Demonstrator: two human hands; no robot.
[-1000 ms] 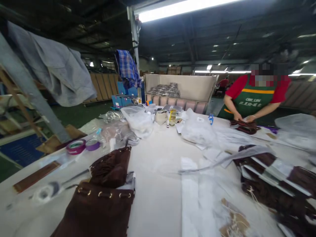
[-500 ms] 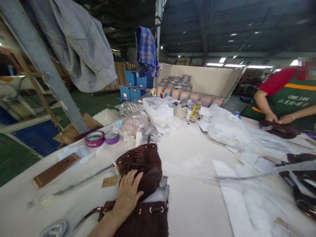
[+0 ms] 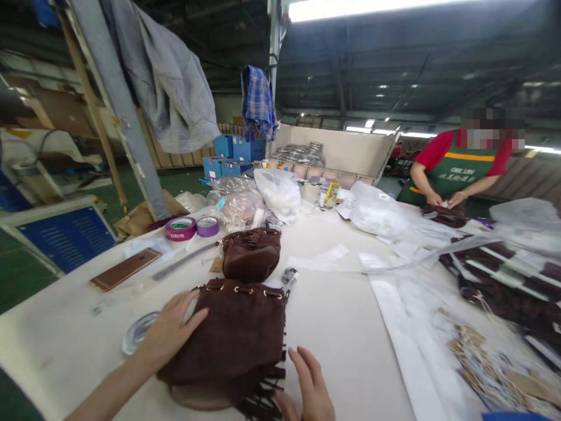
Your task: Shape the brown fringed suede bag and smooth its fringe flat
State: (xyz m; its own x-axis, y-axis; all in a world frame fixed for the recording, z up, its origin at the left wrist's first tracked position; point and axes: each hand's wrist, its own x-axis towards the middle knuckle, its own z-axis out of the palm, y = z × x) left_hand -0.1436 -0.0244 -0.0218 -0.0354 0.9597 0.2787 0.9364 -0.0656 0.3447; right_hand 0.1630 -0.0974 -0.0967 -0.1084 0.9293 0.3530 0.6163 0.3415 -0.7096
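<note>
In front of me on the table lies a dark brown suede bag [image 3: 236, 333] with brass eyelets and a cord threaded along its top edge. Fringe hangs out at its lower right side. My left hand [image 3: 177, 321] rests against the bag's upper left edge, its fingers extended and the thumb over the suede. By the right side, close to the fringe, my right hand [image 3: 309, 386] is partly in view with its fingers apart; whether it touches the bag I cannot tell. Just beyond lies a second brown bag [image 3: 252, 260], smaller-looking, with a tan tag [image 3: 216, 265] at its left.
Left of the bags lie a phone [image 3: 126, 269], a clear tape roll [image 3: 139, 332] and purple tape rolls [image 3: 180, 228]. Plastic-wrapped items [image 3: 278, 196] stand farther back. White sheets [image 3: 394, 345] and strings with tags [image 3: 486, 356] cover the right side. A co-worker [image 3: 460, 166] handles a brown item across the table.
My left hand has left the farther bag and come to the nearer one's left edge. My right hand has entered at the bottom. The view has shifted, showing more of the nearer bag.
</note>
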